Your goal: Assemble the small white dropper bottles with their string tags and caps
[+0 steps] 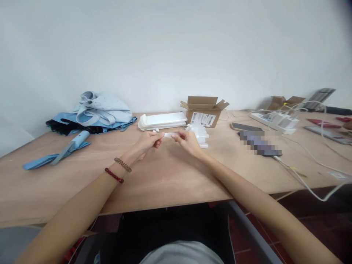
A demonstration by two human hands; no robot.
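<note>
Between my two hands a small white, translucent tube-like piece (168, 135) is held level just above the table. My left hand (150, 143) pinches its left end, and my right hand (188, 141) grips the right end between thumb and fingers. Beyond my left hand lie small white bits (156, 130) on the wood. Right behind my right hand sits a pile of translucent white rolls or tubes (199, 132), partly covered by the hand. A stack of flat white sleeves or envelopes (165, 120) lies farther back. The exact kind of the held piece is too small to tell.
An opened cardboard box (205, 112) stands at the back. On the left are a folded blue umbrella (79, 138) and a pale blue cloth bag (104, 108). To the right lie phones (260, 143), a power strip (277, 121) with chargers, and loose white cables (305, 187).
</note>
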